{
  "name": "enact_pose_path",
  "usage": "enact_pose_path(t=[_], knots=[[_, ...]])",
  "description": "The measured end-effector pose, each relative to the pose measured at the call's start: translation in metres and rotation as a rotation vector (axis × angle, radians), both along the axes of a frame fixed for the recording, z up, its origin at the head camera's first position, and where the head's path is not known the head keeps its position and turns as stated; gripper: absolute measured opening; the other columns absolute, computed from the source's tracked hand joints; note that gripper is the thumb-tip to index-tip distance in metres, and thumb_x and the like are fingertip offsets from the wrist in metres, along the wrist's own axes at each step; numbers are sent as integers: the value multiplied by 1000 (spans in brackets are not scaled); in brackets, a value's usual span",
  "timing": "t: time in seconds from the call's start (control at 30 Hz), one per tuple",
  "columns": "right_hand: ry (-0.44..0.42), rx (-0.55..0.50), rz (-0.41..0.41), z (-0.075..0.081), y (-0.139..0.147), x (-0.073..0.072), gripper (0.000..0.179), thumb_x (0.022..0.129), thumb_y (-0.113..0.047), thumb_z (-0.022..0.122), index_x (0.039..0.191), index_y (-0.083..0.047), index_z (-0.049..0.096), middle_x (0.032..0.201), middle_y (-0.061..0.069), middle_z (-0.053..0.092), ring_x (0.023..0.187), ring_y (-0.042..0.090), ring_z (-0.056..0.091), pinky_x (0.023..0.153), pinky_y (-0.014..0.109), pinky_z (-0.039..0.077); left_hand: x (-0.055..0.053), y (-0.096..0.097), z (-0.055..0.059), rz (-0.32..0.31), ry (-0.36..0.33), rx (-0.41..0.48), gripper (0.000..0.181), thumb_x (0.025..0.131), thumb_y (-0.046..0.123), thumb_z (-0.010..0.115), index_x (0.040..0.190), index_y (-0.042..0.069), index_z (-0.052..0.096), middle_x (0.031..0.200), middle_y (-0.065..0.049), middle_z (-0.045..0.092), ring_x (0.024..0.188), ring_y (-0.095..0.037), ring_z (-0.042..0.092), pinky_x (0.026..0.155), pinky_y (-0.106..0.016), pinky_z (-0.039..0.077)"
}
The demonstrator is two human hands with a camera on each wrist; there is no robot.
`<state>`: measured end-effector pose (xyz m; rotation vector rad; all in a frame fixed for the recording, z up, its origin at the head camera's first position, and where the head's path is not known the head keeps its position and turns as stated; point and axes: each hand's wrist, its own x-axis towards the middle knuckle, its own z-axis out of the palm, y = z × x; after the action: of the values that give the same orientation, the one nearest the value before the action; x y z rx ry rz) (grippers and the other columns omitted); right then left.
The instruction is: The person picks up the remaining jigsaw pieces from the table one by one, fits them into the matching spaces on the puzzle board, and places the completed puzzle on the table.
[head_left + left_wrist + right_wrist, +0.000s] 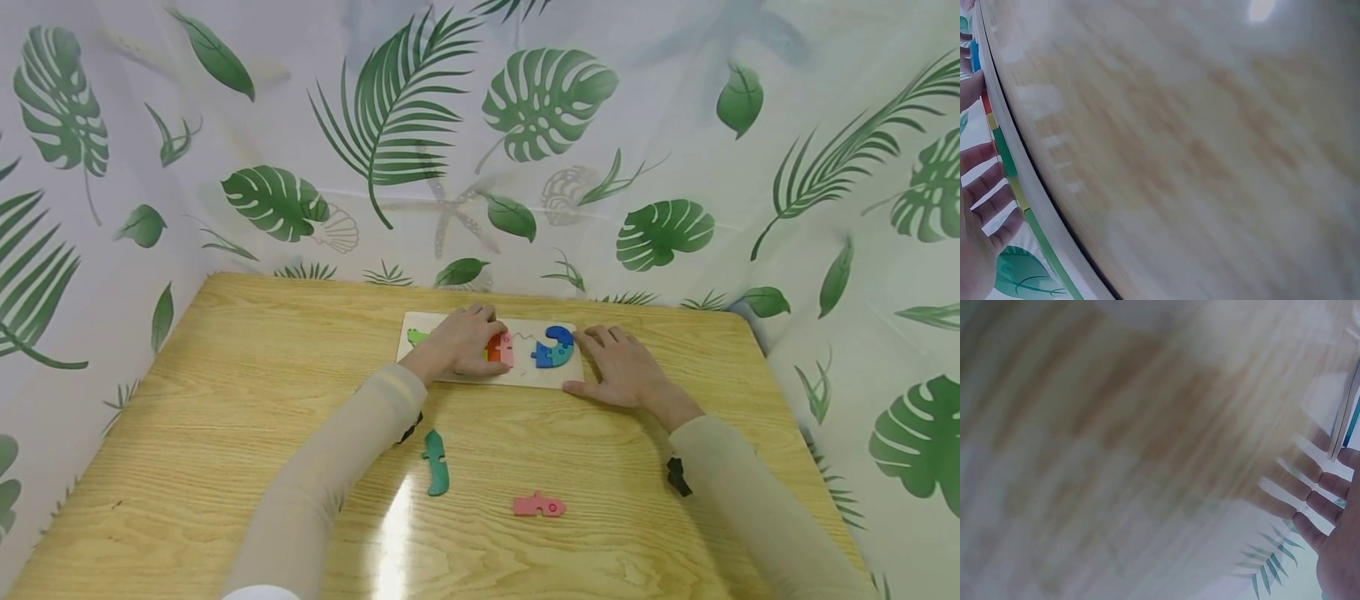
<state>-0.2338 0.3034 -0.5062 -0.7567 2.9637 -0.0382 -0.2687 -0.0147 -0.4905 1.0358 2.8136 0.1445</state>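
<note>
A wooden puzzle board [525,377] lies at the table's far side, with a green piece [416,336] at its left end. Blue pieces [553,354] form a curved tail at its right. My left hand [457,343] lies over the middle of the board, thumb and index finger on either side of red [492,348] and pink pieces [506,348]; its palm hides other pieces. In the left wrist view its fingers [988,190] are spread along the colored pieces. My right hand [621,367] rests at the board's right end, fingers extended, thumb at the near corner.
A teal puzzle piece [436,463] and a loose pink piece [538,506] lie on the wooden table [225,400], nearer than the board. A leaf-printed cloth [450,200] hangs behind the table and at both sides.
</note>
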Motion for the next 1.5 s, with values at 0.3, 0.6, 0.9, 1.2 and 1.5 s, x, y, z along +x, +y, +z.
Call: enact_pose_path(t=[0.3, 0.6, 0.9, 1.2, 1.5], knots=[[-3, 0, -3, -1, 0, -1, 105, 89, -84, 54, 164, -13, 37, 156, 18, 48, 144, 43, 46, 119, 68, 38, 1, -1, 1, -3, 3, 3, 76, 96, 69, 59, 151, 16, 57, 146, -9, 53, 128, -25, 50, 108, -42, 49], [-4, 4, -5, 1, 0, -1, 105, 89, -84, 54, 164, -13, 36, 157, 18, 47, 143, 44, 46, 118, 68, 39, 4, -3, 1, 10, -4, 24, 75, 96, 69, 59, 151, 19, 56, 146, -7, 52, 126, -24, 48, 108, -40, 48], [-8, 9, -8, 4, 0, -1, 106, 89, -84, 54, 165, -12, 36, 158, 19, 47, 144, 44, 45, 119, 67, 38, 7, -3, 6, -12, -13, 30, 77, 95, 68, 61, 152, 18, 54, 146, -8, 54, 127, -25, 51, 112, -44, 46], [-9, 27, -8, 3, 0, -2, 107, 88, -85, 54, 165, -13, 34, 158, 18, 46, 145, 44, 45, 118, 67, 39, 13, -1, 14, -41, -15, 5, 78, 96, 68, 61, 155, 18, 51, 150, -9, 52, 137, -28, 49, 119, -46, 42], [-18, 28, -16, 1, -1, -1, 108, 87, -87, 52, 165, -14, 35, 158, 18, 47, 145, 43, 45, 118, 68, 39, 22, 5, 19, -95, -31, -16, 77, 97, 64, 61, 158, 19, 48, 150, -7, 52, 138, -26, 48, 119, -47, 42]])
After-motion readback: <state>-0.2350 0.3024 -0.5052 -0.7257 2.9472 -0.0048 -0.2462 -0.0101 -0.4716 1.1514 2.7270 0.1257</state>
